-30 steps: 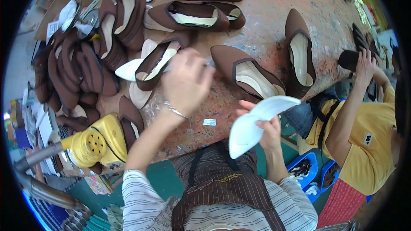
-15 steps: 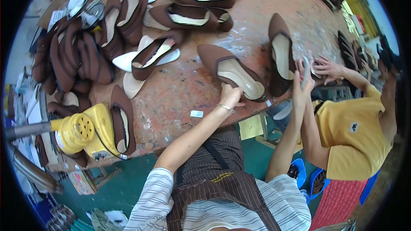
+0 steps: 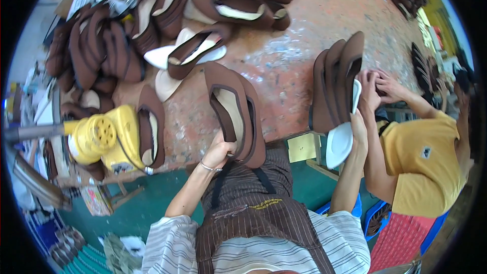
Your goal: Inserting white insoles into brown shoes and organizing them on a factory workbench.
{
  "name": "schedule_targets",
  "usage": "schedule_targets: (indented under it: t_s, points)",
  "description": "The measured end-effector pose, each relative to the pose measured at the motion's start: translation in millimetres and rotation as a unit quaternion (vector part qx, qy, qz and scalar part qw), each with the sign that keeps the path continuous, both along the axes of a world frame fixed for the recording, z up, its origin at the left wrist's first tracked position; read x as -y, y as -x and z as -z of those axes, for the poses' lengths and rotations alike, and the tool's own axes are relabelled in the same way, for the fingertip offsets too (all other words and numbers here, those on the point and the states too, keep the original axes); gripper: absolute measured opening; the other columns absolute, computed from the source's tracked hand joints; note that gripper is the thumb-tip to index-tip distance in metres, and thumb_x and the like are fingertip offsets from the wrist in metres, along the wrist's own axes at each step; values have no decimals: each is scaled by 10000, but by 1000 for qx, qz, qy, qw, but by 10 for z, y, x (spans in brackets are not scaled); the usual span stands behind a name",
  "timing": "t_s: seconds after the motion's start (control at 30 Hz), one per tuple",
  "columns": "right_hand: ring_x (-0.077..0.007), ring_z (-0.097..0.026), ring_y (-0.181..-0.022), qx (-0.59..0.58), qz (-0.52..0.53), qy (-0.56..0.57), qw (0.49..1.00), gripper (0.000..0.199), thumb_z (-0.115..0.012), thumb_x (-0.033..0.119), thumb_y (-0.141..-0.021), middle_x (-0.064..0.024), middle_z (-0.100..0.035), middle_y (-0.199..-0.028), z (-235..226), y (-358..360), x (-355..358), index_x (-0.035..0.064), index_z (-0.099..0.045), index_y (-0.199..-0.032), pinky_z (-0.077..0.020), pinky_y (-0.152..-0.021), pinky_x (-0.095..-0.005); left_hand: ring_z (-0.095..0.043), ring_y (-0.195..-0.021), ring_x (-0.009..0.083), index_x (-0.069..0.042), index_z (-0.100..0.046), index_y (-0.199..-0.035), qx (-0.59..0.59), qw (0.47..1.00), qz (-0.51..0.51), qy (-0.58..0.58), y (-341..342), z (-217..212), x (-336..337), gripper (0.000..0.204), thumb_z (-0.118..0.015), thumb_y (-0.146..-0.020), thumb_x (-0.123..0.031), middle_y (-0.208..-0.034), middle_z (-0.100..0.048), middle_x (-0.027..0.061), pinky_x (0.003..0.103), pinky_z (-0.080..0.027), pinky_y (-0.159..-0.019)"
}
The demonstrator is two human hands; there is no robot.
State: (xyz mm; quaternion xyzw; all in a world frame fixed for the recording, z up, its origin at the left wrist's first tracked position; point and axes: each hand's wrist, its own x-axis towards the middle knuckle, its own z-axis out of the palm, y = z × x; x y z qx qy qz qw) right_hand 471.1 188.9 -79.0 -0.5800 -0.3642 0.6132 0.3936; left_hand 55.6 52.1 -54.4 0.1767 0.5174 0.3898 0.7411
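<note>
My left hand (image 3: 219,152) is closed round the heel end of two brown pointed flat shoes (image 3: 238,116), one nested against the other. They are raised over the table's front edge, toes pointing away from me. To the right, my right hand (image 3: 359,128) is closed on a white, insole-shaped piece (image 3: 340,145), its fingers partly hidden. Against that hand, three more brown shoes (image 3: 329,86) stand side by side, toes up; whether the hand also grips them I cannot tell. Next to them are a co-worker's hands (image 3: 378,87), close to mine.
A yellow blower-like machine (image 3: 104,132) with a grey pipe stands at the left, a single brown shoe (image 3: 151,127) beside it. Heaps of brown shoes (image 3: 96,50) fill the far left of the worn table (image 3: 284,71). A co-worker in a yellow shirt (image 3: 421,157) sits close at the right.
My left hand has lifted brown shoes off the table and brought them left and nearer. At the right, brown shoes now stand grouped upright, and my right hand has come lower, toward me.
</note>
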Motion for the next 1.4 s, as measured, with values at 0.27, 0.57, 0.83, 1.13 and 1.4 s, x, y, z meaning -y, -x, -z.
schedule_targets:
  t_s: [0.27, 0.57, 0.83, 1.13, 1.4]
  points:
    - [-149, -618, -945, -145, -44, -66, 986, 461, -549, -69, -833, -68, -628, -1085, -1208, 1948, 224, -15, -503, -1288, -515, -799, -274, -248, -1426, 281, 0, -133, -1517, -161, 951, -190, -182, -67, -134, 346, 899, -566, -731, 46, -1514, -274, 180, 350, -188, -1168]
    - [-397, -594, -969, 195, -371, -278, 864, 598, -520, 2, -752, -269, -594, -1183, -804, 2623, 785, -32, -455, -1345, -470, -900, -443, 19, -1489, 275, 12, 90, -1524, -164, 912, -278, -253, -230, 303, 498, 1098, -637, -890, -514, -1604, 16, 207, 366, -36, -1192]
    - [-372, -570, -1057, 162, -377, -359, 838, 524, -600, 22, -766, -188, -620, -1215, -1361, 2907, 920, -14, -553, -1287, -451, -938, -431, -437, -1292, 217, 16, -286, -1432, -106, 926, -271, -239, 33, -164, 300, 801, -751, -834, -247, -1387, -460, 140, 371, -334, -1106]
    - [-169, -607, -900, -141, -211, -184, 950, 472, -531, 295, -996, -163, -639, -1147, -1220, 2826, 535, -28, -502, -1339, -482, -790, -316, -595, -1070, 217, 36, -408, -1358, -346, 749, -439, -357, 1953, -1791, -510, 767, -776, -763, -277, -1183, -617, 120, 338, -459, -975]
    - [-119, -591, -780, -120, -240, 5, 963, 539, -454, 371, -1020, -124, -653, -1140, -702, 2610, 523, -8, -409, -1401, -508, -744, -291, -510, -1232, 481, -277, -127, -1554, -827, 488, -266, 87, 4174, -2273, -1193, 1207, -622, -596, -818, -1339, -474, 367, 559, -410, -1001]
